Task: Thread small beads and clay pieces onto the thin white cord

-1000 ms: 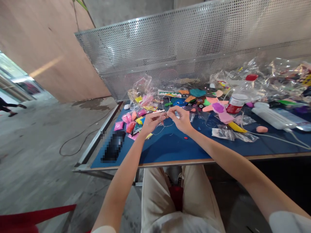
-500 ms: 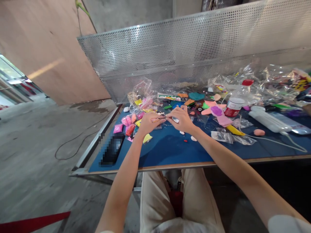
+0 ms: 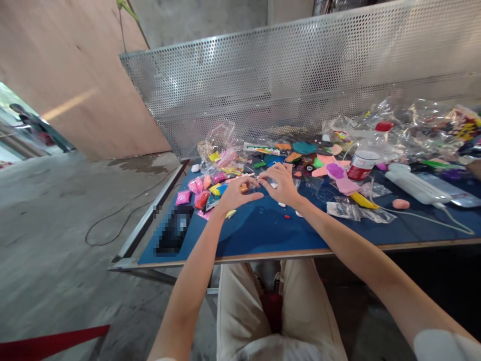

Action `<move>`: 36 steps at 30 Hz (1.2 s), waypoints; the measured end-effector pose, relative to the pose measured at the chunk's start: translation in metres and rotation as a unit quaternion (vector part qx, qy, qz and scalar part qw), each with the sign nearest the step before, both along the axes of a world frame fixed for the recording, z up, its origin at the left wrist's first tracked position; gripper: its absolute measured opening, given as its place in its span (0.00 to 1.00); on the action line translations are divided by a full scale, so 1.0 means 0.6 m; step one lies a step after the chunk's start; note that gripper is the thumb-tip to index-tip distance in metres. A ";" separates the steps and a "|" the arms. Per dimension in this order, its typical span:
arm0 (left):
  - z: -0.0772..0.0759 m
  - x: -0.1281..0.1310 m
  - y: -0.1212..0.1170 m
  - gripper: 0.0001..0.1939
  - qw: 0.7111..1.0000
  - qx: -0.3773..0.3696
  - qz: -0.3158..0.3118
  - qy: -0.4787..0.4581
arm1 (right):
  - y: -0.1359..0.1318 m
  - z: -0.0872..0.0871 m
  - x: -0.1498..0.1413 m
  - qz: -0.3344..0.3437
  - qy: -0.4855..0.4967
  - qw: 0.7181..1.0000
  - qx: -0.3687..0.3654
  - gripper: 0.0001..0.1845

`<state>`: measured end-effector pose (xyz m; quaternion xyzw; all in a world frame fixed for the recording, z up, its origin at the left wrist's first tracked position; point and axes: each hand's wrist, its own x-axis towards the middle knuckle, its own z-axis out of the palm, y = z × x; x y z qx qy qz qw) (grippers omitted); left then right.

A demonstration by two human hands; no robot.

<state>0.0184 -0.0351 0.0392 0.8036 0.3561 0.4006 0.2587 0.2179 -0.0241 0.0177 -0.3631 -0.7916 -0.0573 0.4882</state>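
Both of my hands meet over the blue table top (image 3: 255,233). My left hand (image 3: 233,194) is curled, thumb stretched toward the right, pinching one side of a small clear packet (image 3: 254,188) with a bit of orange (image 3: 244,188) at its fingertips. The other side of the same packet is pinched by my right hand (image 3: 281,183), fingers bent. What the packet holds is too small to make out. Pink, red and yellow clay packets (image 3: 203,190) lie just left of my left hand.
Colourful clay shapes (image 3: 306,153), crumpled clear wrappers (image 3: 409,125), a white jar (image 3: 361,165) and a white bottle (image 3: 413,184) crowd the back and right. A blurred dark object (image 3: 175,233) lies at the left corner. A perforated metal screen (image 3: 300,75) backs the table.
My hands have drawn slightly apart and my left thumb has stretched out. The view has barely shifted since half a second ago.
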 end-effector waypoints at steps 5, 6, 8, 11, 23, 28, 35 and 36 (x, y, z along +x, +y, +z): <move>-0.009 0.004 0.004 0.24 0.997 0.031 0.067 -0.012 | 0.000 -0.002 -0.008 0.013 0.037 0.997 -0.068 0.13; -0.009 0.003 0.004 0.23 0.997 0.027 0.068 -0.019 | -0.001 -0.002 -0.009 0.017 0.039 0.996 -0.073 0.13; -0.010 0.000 0.005 0.23 0.997 0.018 0.064 -0.043 | -0.002 -0.001 -0.011 0.020 0.045 0.996 -0.079 0.12; -0.011 -0.003 0.005 0.22 0.996 0.008 0.055 -0.066 | -0.004 0.000 -0.012 0.025 0.056 0.994 -0.089 0.11; -0.004 -0.008 0.004 0.23 0.982 -0.093 0.034 -0.159 | -0.025 0.000 -0.024 0.065 0.084 0.993 -0.058 0.13; -0.003 -0.008 0.008 0.21 0.976 -0.134 0.004 -0.172 | -0.026 -0.004 -0.027 0.076 0.099 0.991 -0.043 0.12; 0.008 -0.042 -0.012 0.16 0.973 0.054 0.216 -0.055 | 0.004 -0.003 -0.013 0.083 0.219 0.958 -0.167 0.12; 0.012 -0.064 -0.026 0.16 0.963 0.056 0.262 -0.013 | 0.006 -0.002 -0.011 0.082 0.232 0.953 -0.174 0.13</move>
